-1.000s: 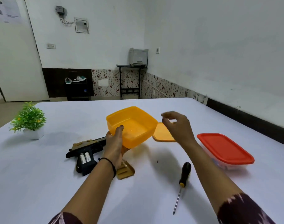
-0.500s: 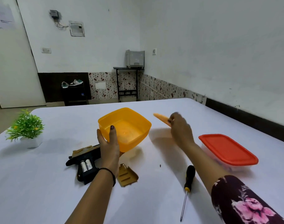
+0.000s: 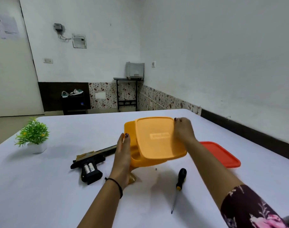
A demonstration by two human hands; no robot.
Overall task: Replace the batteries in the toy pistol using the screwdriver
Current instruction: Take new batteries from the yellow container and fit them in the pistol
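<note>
The black and gold toy pistol (image 3: 91, 159) lies on the white table (image 3: 41, 195), its grip open with two batteries (image 3: 89, 167) showing. A gold cover piece (image 3: 132, 179) peeks out beside my left wrist. The screwdriver (image 3: 179, 183), black handle and thin shaft, lies to the right of it. A tiny dark screw (image 3: 156, 169) lies between them. My left hand (image 3: 123, 155) grips the left side of an orange container (image 3: 129, 129). My right hand (image 3: 184, 130) holds the orange lid (image 3: 158, 139) by its far right corner, tilted over the container's opening.
A container with a red lid (image 3: 221, 153) stands on the right, partly behind my right forearm. A small potted plant (image 3: 33, 135) sits at the far left of the table. A wall runs close along the table's right side.
My right hand picked the orange lid up off the table and brought it left over the container. My left hand kept hold of the container, which moved slightly away from the pistol.
</note>
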